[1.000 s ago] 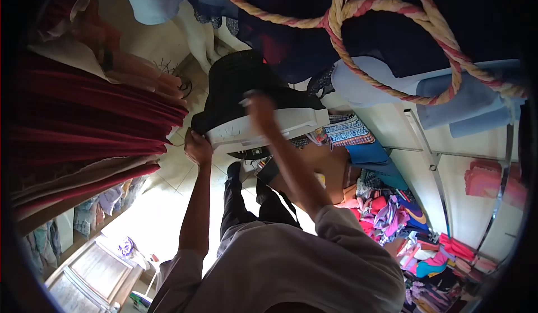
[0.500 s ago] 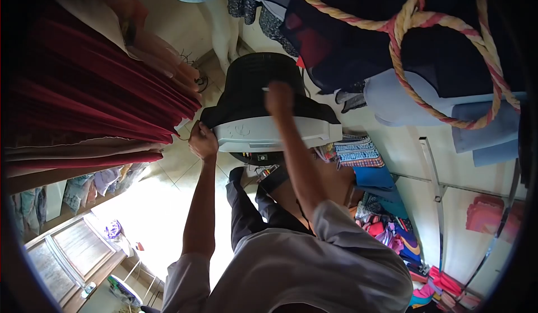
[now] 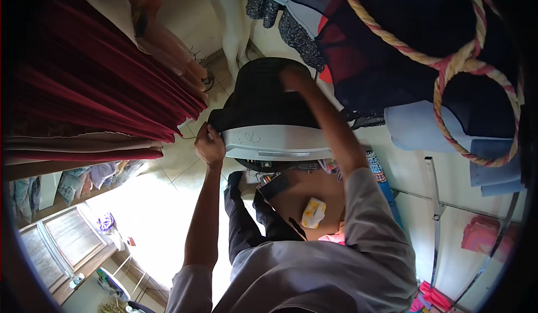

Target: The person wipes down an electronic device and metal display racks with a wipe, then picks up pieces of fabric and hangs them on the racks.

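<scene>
A bulky old television (image 3: 272, 103) with a ribbed black back and a silver front edge stands before me, seen from above. My left hand (image 3: 210, 145) grips its left front corner, fingers curled at the edge where silver meets black. Over the right part of the black back is my right hand (image 3: 296, 80), smeared by motion. Its fingers cannot be made out, nor whether anything is in them or whether it touches the casing.
Dark red cloth (image 3: 112, 83) hangs at left. Dark fabric and a twisted yellow-pink rope (image 3: 392, 41) hang at upper right. Mannequin legs (image 3: 232, 33) stand behind the television. Below it are a brown surface (image 3: 291, 201) and a yellow-white packet (image 3: 313, 212). A metal rack (image 3: 434, 212) stands right.
My right hand has moved across the television's back, away from me. The view has shifted, and the yellow-white packet has come into sight. My left hand stays at the corner.
</scene>
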Available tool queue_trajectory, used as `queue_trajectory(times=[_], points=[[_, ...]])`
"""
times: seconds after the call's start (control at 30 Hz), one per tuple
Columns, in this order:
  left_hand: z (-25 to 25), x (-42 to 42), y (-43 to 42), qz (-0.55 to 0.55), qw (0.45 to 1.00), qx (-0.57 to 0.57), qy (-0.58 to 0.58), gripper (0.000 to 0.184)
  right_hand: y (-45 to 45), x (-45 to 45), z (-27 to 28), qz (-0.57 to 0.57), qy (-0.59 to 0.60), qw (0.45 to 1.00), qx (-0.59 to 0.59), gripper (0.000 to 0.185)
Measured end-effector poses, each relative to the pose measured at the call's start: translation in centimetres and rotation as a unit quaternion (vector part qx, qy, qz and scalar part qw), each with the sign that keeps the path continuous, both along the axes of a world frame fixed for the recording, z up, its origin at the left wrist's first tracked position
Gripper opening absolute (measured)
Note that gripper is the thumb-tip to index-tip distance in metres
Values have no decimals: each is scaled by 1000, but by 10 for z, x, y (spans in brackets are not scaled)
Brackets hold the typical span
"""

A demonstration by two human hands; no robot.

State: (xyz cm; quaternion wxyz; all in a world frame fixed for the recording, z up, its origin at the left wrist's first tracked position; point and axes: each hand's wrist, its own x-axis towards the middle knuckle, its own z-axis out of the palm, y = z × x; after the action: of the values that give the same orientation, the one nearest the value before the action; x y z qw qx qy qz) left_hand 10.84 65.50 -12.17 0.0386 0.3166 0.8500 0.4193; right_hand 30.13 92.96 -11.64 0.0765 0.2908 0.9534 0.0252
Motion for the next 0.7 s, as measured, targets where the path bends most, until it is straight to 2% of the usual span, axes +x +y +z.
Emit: queue_trajectory(times=[0.03,0.07,0.1,0.13,0.2,0.23,0.27,0.33,0.43,0.5,0.57,0.6,0.7], points=[[-1,-1,-1,-1,1000,-7,-4,29,49,70,-86,37,-129,989,-57,16],[-2,-2,-1,-5,1000,1,3,29,72,159,-162,45,-79,996,6,19],[-6,-5,-2,-9,1000,8,10,29,34,186,-109,-68,5,996,-64,16],[-9,-7,1,-11,1000,19,17,30,-12,200,-65,-165,131,971,-116,14],[-11,-9,8,-8,999,38,20,30,-72,215,-19,-269,351,879,-179,12],[-15,-7,2,-13,999,38,21,30,-94,219,-10,-304,397,847,-180,12],[-14,-4,-1,-11,1000,18,-16,31,-111,220,-8,-351,410,825,-166,13],[-17,-3,-2,-19,1000,12,20,32,-130,216,-8,-444,398,795,-109,13],[-14,-8,-2,-29,999,-3,35,33,-159,193,-5,-473,472,744,-6,14],[-18,-13,0,-41,998,11,42,33,-188,182,-11,-400,555,729,-27,18],[-17,-9,1,-43,998,14,46,33,-219,170,3,-376,537,752,71,21],[-18,-8,0,-39,998,7,45,33,-226,174,5,-395,546,738,48,19],[-22,-6,-1,-33,998,2,52,33,-215,192,18,-447,448,774,-6,12]])
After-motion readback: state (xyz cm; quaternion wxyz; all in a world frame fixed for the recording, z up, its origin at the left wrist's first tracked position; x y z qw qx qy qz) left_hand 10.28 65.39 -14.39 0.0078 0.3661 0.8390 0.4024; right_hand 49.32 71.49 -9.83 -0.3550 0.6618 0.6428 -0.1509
